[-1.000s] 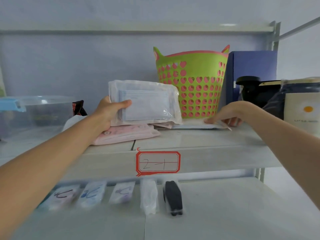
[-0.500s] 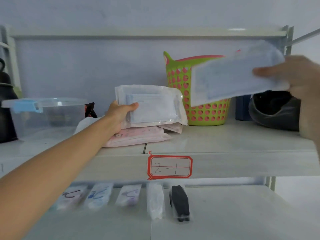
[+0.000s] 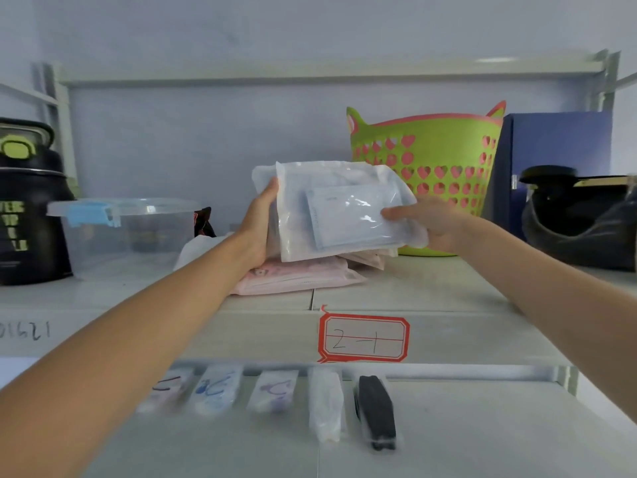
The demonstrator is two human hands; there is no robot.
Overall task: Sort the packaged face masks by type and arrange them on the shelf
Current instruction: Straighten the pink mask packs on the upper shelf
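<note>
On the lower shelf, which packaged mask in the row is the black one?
The black mask pack, rightmost in the row of five, beside the white pack. The other three show pale wrappers with coloured loops.

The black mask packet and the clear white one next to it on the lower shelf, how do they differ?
The black mask packet holds a dark mask; the clear white packet to its left holds a pale one. The black mask packet reaches slightly nearer the camera. Both lie flat, lengthwise, side by side on the lower shelf, in see-through wrapping.
</note>
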